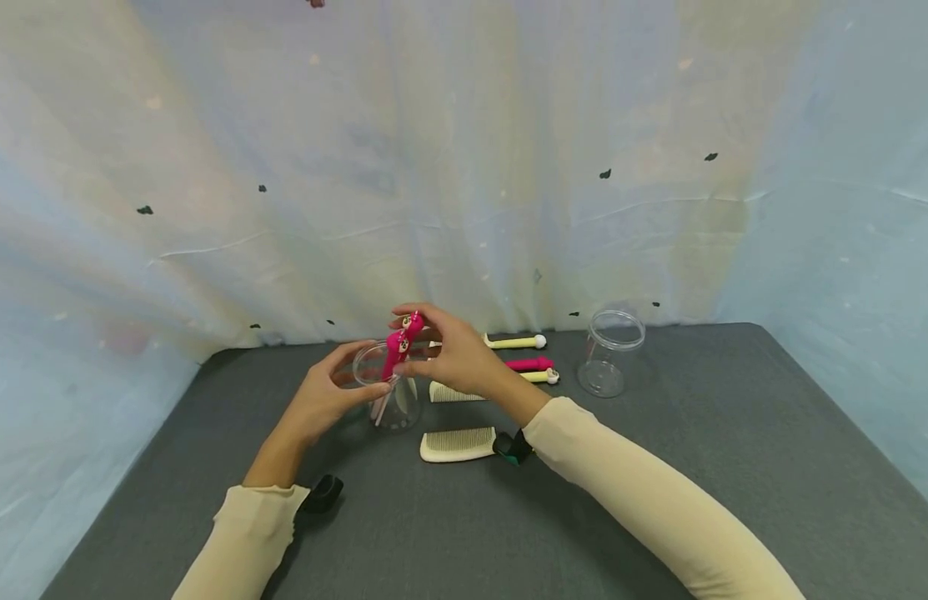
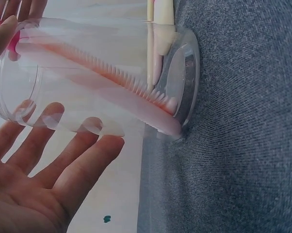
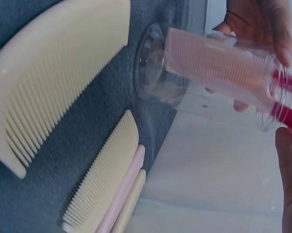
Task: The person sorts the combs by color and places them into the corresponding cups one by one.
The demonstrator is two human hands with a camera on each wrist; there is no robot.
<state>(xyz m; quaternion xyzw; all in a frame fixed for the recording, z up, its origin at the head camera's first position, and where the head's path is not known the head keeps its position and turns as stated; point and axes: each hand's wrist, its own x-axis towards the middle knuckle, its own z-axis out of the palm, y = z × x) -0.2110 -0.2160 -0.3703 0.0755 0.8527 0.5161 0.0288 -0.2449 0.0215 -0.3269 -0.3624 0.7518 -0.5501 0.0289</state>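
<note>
My left hand (image 1: pixel 321 396) holds a clear plastic jar (image 2: pixel 88 73) near its rim, fingers and thumb round its sides. Inside lean two pink combs (image 3: pixel 216 63), their toothed ends down by the jar's base. Their bright pink handles (image 1: pixel 399 343), topped with little animal heads, stick out of the mouth. Around those handles my right hand (image 1: pixel 459 354) is spread, thumb on the near side and fingers beyond. The right thumb (image 3: pixel 287 158) lies close by one handle in the right wrist view; whether it touches is hard to tell.
A cream comb (image 1: pixel 458 446) lies in front of the jar. Behind the right forearm lie several more combs, with a yellow handle (image 1: pixel 516 342) and a pink handle (image 1: pixel 531 364) showing. A second clear jar (image 1: pixel 602 379) stands at the right. A pale curtain (image 1: pixel 464 167) hangs behind the table.
</note>
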